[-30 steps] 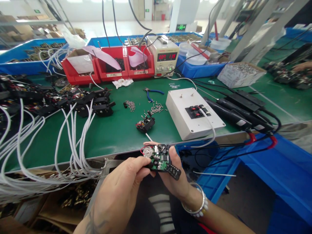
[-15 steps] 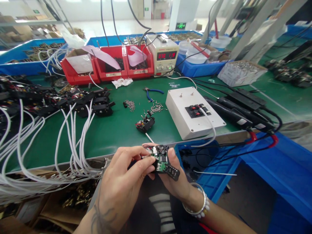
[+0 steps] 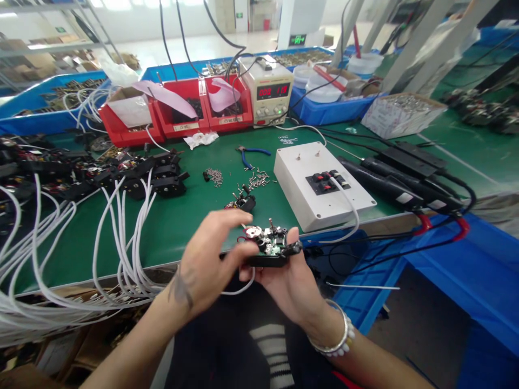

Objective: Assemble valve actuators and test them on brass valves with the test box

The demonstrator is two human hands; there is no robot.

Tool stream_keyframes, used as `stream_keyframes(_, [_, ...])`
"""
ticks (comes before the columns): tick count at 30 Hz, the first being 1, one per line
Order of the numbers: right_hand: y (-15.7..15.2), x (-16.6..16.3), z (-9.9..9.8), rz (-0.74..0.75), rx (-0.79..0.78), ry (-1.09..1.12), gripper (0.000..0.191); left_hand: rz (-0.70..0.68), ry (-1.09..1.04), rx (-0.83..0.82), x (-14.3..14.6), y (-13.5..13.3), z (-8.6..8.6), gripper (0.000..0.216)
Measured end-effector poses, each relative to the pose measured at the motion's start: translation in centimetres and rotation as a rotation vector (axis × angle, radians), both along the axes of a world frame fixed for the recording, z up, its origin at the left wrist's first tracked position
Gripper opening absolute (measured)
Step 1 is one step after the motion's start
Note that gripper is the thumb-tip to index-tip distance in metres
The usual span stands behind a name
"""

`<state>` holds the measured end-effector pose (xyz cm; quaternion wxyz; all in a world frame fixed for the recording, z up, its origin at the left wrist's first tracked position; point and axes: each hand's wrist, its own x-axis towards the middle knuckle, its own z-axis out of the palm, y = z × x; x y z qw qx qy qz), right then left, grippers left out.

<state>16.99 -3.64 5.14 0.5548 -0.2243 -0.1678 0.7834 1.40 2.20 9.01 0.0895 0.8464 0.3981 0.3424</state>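
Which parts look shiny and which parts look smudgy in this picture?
Head view: the round metal disc on the held circuit board gleams nearly white; head view: bright patches glare along the top edge; head view: the far black parts near the right edge look smudgy.

Wearing dark clothing (image 3: 214,346), banded with pale stripes (image 3: 273,351) in front. Wearing silver bangle (image 3: 344,324) plus pale beaded bracelet (image 3: 349,339) on right wrist (image 3: 316,324). Inked with dark tattoo (image 3: 183,290) by left wrist (image 3: 172,308). Bare-forearmed.
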Motion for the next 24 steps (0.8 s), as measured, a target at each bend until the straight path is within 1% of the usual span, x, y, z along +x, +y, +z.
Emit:
stream_keyframes(1, [0.2,0.2,-0.1,0.011,0.018,-0.008,0.068,0.120,-0.023,-0.039,-0.1,2.1,0.0,0.030])
stream_keyframes(2, [0.3,0.3,-0.2,0.025,0.032,-0.014,0.071,0.230,0.034,-0.083,-0.1,4.4,-0.1,0.026])
stream_keyframes(3, [0.4,0.4,-0.2,0.037,0.036,-0.015,0.072,0.241,0.094,-0.120,0.0,6.8,-0.3,0.020])
stream_keyframes(4, [0.4,0.5,-0.3,0.044,0.029,-0.017,0.072,0.230,0.138,-0.143,0.2,9.1,-0.7,0.016])
stream_keyframes(6, [0.2,0.5,-0.5,0.060,0.002,-0.025,0.072,0.159,0.248,-0.198,0.7,13.2,-1.6,0.011])
stream_keyframes(7, [0.1,0.6,-0.6,0.062,-0.014,-0.029,0.073,0.119,0.300,-0.221,1.0,14.8,-2.1,0.008])
stream_keyframes(9, [0.0,0.7,-0.7,0.061,-0.035,-0.034,0.073,0.056,0.397,-0.257,1.5,17.0,-3.2,0.007])
stream_keyframes(11, [0.1,0.9,-0.8,0.053,-0.041,-0.036,0.073,0.032,0.468,-0.273,1.6,18.0,-4.2,0.015])
stream_keyframes(13, [0.2,1.1,-0.9,0.048,-0.042,-0.035,0.073,0.033,0.511,-0.271,1.5,18.2,-4.8,0.020])
stream_keyframes(18, [0.3,1.0,-1.0,0.054,-0.039,-0.019,0.071,0.080,0.537,-0.233,0.7,17.2,-5.4,0.025])
stream_keyframes(22, [0.0,0.8,-1.0,0.066,-0.022,-0.021,0.071,0.164,0.527,-0.190,0.4,16.0,-5.6,0.020])
stream_keyframes(24, [-0.1,0.7,-0.9,0.064,-0.011,-0.019,0.071,0.204,0.503,-0.164,0.5,15.3,-5.2,0.012])
